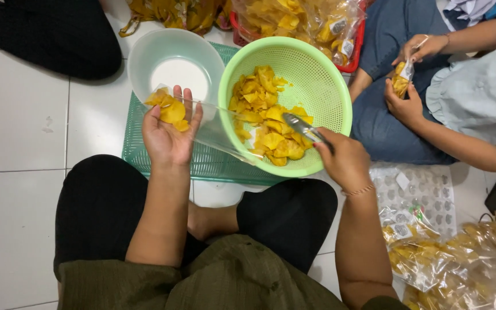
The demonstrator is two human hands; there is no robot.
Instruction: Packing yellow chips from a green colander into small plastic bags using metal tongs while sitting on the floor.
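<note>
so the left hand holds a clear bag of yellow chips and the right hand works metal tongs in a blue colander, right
Not quite: the head view shows the colander is light green, not blue. The left hand does hold the clear bag of yellow chips, and the right hand works metal tongs.

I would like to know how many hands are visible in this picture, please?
4. The person's left hand holds a clear bag of chips; the right hand grips metal tongs in the green colander. A co-worker's two hands hold a small packet. Others may be hidden.
</note>
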